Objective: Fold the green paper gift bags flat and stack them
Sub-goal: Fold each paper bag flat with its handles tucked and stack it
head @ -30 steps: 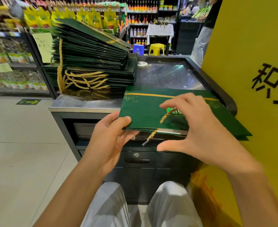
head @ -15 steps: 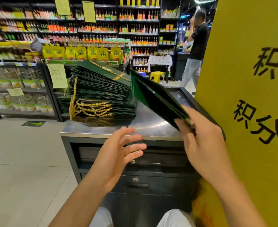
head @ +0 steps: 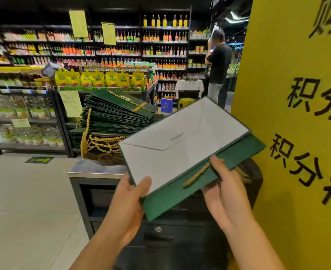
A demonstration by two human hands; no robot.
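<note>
A green gift bag (head: 180,193) is held in the air at the centre of the frame, tilted so its far end rises towards the upper right. Its white panel (head: 182,152), creased in a shallow V, faces the camera, and a band of green runs along the near edge. A gold cord handle (head: 196,175) lies across that green band.

The left hand (head: 129,203) grips the bag's lower left corner, thumb pressed on the white panel and the other fingers hidden under the bag. The right hand (head: 225,191) holds the near edge further right, thumb on top beside the cord and fingers curled beneath.

Behind the bag, left of centre, a stack of folded bags (head: 114,117) sits on a metal-topped counter (head: 94,168), its upper layers sloping, with gold cords (head: 102,142) hanging from its front. The held bag is apart from the stack, in front of it and to its right.

A yellow board (head: 297,94) with black characters fills the right side of the frame. Shop shelves (head: 102,47) of bottles and packets cross the upper part, and a person in a black top (head: 218,65) stands at the upper right. A green arrow sticker (head: 40,159) lies on the floor at the left
</note>
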